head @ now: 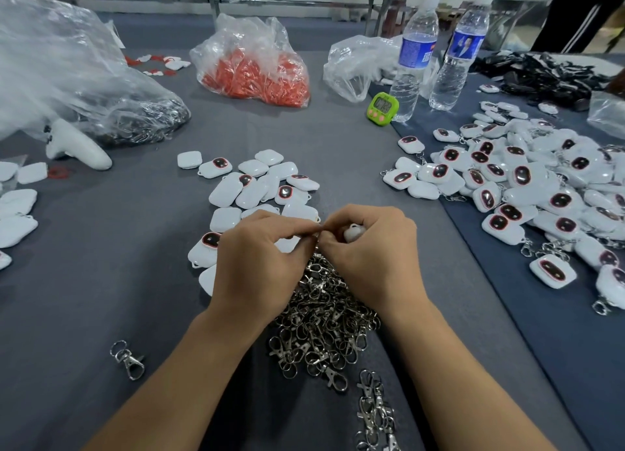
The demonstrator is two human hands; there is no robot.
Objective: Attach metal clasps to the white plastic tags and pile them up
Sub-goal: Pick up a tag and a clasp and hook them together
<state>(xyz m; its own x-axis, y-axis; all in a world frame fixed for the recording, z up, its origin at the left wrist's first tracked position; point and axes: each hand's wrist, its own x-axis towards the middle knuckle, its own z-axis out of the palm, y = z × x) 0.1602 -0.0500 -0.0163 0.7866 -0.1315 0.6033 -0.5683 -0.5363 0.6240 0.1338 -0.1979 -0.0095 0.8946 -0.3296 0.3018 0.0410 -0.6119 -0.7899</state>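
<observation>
While the right hand (368, 247) grips a glossy, rounded white tag (353, 233), the left hand (260, 251) pinches a mostly hidden clasp (317, 238).

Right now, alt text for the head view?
Over a heap of metal clasps, the right hand grips a white tag while the left hand pinches what looks like a clasp against it. Loose tags lie beyond on the grey table; tags with clasps pile up at right.

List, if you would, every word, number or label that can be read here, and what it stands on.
Nothing can be quoted with certainty.
Green timer: dark digits on its display, too blurred to read.
Left water bottle: white print on a blue label, too blurred.
Right water bottle: blue label with a picture, print too small.
</observation>
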